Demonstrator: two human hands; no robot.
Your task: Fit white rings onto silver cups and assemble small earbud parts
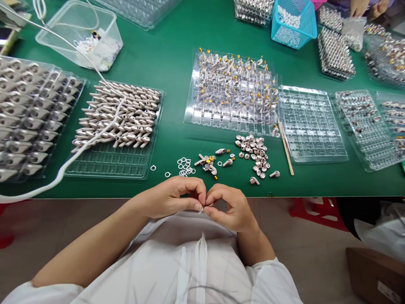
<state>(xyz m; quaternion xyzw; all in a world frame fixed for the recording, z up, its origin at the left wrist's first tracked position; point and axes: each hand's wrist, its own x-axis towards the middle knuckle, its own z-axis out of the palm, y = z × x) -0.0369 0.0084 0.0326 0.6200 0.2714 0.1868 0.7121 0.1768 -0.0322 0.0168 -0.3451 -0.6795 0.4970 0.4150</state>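
My left hand (175, 195) and my right hand (228, 207) meet fingertip to fingertip just below the green table's front edge (95, 192). Both are closed in a pinch on a tiny pale part (202, 207), too small to name. Just beyond them on the table lie several small white rings (185, 166), a few beige earbud shells (207, 162) with gold bits, and a heap of small round caps (255, 152).
A clear tray of beige shells (120, 120) crossed by a white cable (95, 135) sits left, with another filled tray (31, 118) beside it. Ahead is a tray of gold-tipped parts (234, 90), then an empty-looking tray (311, 124). A wooden stick (286, 147), a blue basket (294, 21) and a clear tub (82, 33) also stand here. Another person's hands (368, 7) show at the far right.
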